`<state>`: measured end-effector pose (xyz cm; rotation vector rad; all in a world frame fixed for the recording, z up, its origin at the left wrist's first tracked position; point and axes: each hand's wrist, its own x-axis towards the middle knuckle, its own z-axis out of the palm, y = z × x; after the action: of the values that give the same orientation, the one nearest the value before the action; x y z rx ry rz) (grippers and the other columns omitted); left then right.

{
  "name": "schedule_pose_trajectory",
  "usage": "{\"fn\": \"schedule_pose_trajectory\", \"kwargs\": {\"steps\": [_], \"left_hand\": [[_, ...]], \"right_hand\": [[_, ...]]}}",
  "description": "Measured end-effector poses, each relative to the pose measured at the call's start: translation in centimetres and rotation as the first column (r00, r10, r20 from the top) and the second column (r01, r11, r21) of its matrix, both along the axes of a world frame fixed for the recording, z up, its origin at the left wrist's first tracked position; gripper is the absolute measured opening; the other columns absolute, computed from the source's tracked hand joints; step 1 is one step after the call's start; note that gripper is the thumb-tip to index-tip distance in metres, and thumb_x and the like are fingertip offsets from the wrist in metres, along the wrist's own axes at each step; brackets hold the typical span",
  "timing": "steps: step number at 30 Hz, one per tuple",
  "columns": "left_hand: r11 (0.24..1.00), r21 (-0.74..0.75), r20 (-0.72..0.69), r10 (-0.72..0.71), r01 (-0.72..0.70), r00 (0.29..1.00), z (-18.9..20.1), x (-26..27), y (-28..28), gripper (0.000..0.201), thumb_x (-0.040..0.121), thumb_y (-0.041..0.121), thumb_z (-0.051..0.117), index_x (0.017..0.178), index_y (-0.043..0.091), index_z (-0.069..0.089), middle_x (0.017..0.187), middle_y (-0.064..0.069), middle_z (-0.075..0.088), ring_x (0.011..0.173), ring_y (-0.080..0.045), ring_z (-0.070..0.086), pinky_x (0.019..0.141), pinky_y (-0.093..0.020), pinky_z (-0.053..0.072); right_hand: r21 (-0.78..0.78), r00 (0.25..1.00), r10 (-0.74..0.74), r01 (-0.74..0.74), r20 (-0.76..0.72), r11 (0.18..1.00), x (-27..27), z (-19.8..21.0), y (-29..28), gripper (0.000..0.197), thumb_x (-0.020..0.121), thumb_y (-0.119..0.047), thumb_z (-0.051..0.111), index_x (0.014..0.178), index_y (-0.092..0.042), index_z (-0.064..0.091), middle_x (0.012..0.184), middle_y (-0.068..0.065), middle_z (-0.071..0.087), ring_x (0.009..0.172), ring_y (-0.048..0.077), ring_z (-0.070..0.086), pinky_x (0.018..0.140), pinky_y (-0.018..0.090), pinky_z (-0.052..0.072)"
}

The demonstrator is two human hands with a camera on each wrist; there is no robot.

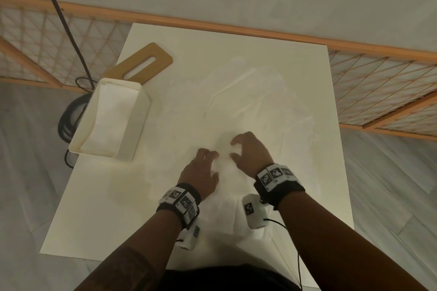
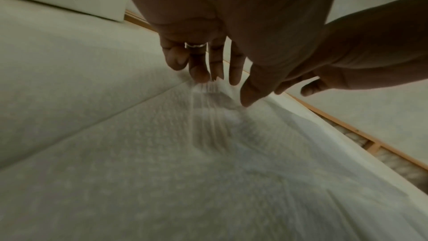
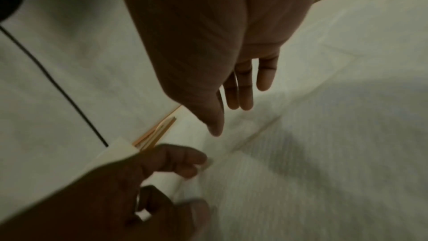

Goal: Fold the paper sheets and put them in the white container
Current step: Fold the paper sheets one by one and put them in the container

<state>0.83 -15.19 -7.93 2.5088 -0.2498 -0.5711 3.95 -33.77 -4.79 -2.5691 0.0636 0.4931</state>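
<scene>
A white paper sheet [image 1: 227,217] lies flat on the white table [image 1: 99,208] in front of me, hard to tell from the tabletop. My left hand [image 1: 205,165] hangs over its far part with fingers and thumb apart, and its fingertips [image 2: 203,76] touch the textured paper [image 2: 162,162]. Just to the right, my right hand [image 1: 248,151] hovers over the sheet, its fingers [image 3: 238,98] loosely bent and holding nothing. The white container [image 1: 134,125] stands at the table's left edge with folded white paper [image 1: 106,125] inside.
A tan wooden board with a slot [image 1: 144,61] lies behind the container. Faint creases of more thin white paper [image 1: 236,92] show farther back on the table. A black cable [image 1: 68,28] hangs at the left. A wooden lattice rail [image 1: 260,30] runs behind the table.
</scene>
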Motion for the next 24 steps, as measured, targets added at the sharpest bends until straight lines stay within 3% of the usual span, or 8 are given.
{"fn": "schedule_pose_trajectory", "kwargs": {"steps": [2, 4, 9, 12, 16, 18, 20, 24], "left_hand": [[1.000, -0.005, -0.001, 0.000, 0.000, 1.000, 0.1, 0.1, 0.5, 0.050, 0.093, 0.031, 0.060, 0.140, 0.026, 0.046, 0.142, 0.004, 0.040, 0.109, -0.023, 0.060, 0.095, -0.037, 0.051], [0.998, 0.024, -0.026, -0.053, 0.054, 0.998, 0.3, 0.4, 1.1, 0.050, 0.094, 0.036, 0.059, 0.141, 0.026, 0.046, 0.143, 0.004, 0.038, 0.113, -0.023, 0.058, 0.098, -0.038, 0.050], [0.999, -0.029, 0.011, -0.041, 0.042, 0.999, 0.7, 1.1, 1.4, 0.046, 0.096, 0.034, 0.058, 0.140, 0.021, 0.050, 0.140, 0.000, 0.044, 0.118, -0.025, 0.057, 0.100, -0.037, 0.047], [0.994, -0.063, 0.052, 0.087, -0.084, 0.995, 1.0, 1.8, 1.7, 0.043, 0.097, 0.030, 0.059, 0.137, 0.020, 0.052, 0.140, 0.000, 0.045, 0.120, -0.025, 0.053, 0.101, -0.035, 0.044], [0.970, -0.074, 0.057, 0.234, -0.230, 0.971, 1.3, 3.3, 2.4, 0.045, 0.095, 0.025, 0.062, 0.138, 0.019, 0.051, 0.142, -0.002, 0.043, 0.124, -0.028, 0.050, 0.105, -0.037, 0.041], [0.966, -0.052, 0.015, 0.253, -0.252, 0.967, 1.3, 4.1, 2.6, 0.046, 0.095, 0.025, 0.062, 0.140, 0.021, 0.049, 0.144, -0.002, 0.041, 0.126, -0.028, 0.048, 0.107, -0.038, 0.040], [0.973, -0.018, -0.024, 0.228, -0.228, 0.973, 1.1, 4.6, 2.6, 0.048, 0.096, 0.025, 0.062, 0.141, 0.022, 0.048, 0.145, -0.002, 0.039, 0.128, -0.028, 0.047, 0.107, -0.038, 0.041], [0.982, 0.036, -0.028, 0.185, -0.184, 0.982, 0.8, 4.5, 2.4, 0.050, 0.096, 0.024, 0.061, 0.143, 0.023, 0.046, 0.147, -0.002, 0.035, 0.126, -0.028, 0.048, 0.106, -0.038, 0.043]], "right_hand": [[-0.057, 0.997, 0.026, -0.031, -0.073, 0.998, 0.9, -0.6, 1.6, 0.050, 0.090, -0.036, 0.071, 0.134, -0.020, 0.053, 0.134, 0.001, 0.048, 0.117, 0.024, 0.058, 0.101, 0.043, 0.049], [-0.103, 0.996, -0.006, -0.003, -0.090, 0.995, 1.3, -1.1, 2.2, 0.054, 0.090, -0.038, 0.072, 0.136, -0.020, 0.051, 0.135, 0.002, 0.049, 0.119, 0.026, 0.058, 0.100, 0.043, 0.048], [-0.167, 0.998, -0.005, -0.005, -0.062, 0.986, 1.8, -1.4, 1.8, 0.017, 0.096, -0.025, 0.059, 0.112, -0.027, 0.066, 0.112, -0.002, 0.067, 0.105, 0.022, 0.064, 0.090, 0.035, 0.050], [-0.157, 0.999, -0.012, 0.007, -0.031, 0.988, 1.7, -1.1, 1.3, 0.018, 0.096, -0.021, 0.054, 0.099, -0.030, 0.069, 0.103, -0.005, 0.068, 0.097, 0.021, 0.065, 0.080, 0.030, 0.048], [-0.062, 0.998, -0.061, 0.058, -0.035, 0.996, 1.5, -0.5, 1.0, 0.017, 0.094, -0.019, 0.054, 0.096, -0.027, 0.070, 0.100, -0.006, 0.068, 0.094, 0.019, 0.064, 0.085, 0.037, 0.054], [-0.004, 0.995, -0.083, 0.083, -0.048, 0.997, 1.6, -0.5, 1.1, 0.016, 0.093, -0.017, 0.055, 0.092, -0.026, 0.068, 0.098, -0.005, 0.067, 0.095, 0.020, 0.064, 0.083, 0.036, 0.054], [0.058, 0.989, -0.128, 0.133, -0.080, 0.989, 1.7, -0.6, 1.5, 0.008, 0.093, -0.023, 0.063, 0.100, -0.024, 0.065, 0.102, -0.005, 0.067, 0.096, 0.019, 0.064, 0.085, 0.035, 0.053], [0.131, 0.958, -0.221, 0.246, -0.181, 0.960, 2.2, -1.2, 2.4, 0.048, 0.083, -0.035, 0.079, 0.123, -0.021, 0.057, 0.104, -0.002, 0.069, 0.099, 0.019, 0.065, 0.091, 0.038, 0.055]]}}
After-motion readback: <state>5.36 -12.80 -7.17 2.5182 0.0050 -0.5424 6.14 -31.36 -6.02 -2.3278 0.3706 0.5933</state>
